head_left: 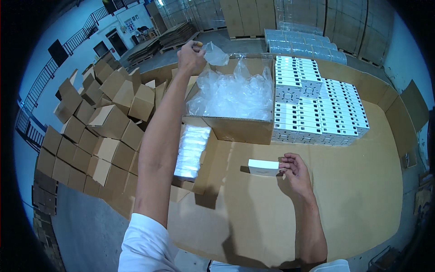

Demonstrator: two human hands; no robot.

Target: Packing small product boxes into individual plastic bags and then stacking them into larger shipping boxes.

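- two bare hands: the left hand [190, 54] raised, the right hand [294, 170] low on the cardboard-covered counter [353, 204].
- one clear plastic bag [215, 53] pinched in the left hand.
- one small white box [263, 167] at the right hand's fingers [284, 164].
- one open brown carton [226, 127] full of clear plastic bags [233, 93], too crumpled to count.
- one flat stack of bags [192, 152] beside the carton.
- one block of stacked white boxes [317, 104], several layers, far too many to count exactly.
- one heap of empty brown cartons [95, 131] on the left, some dozens, not countable.
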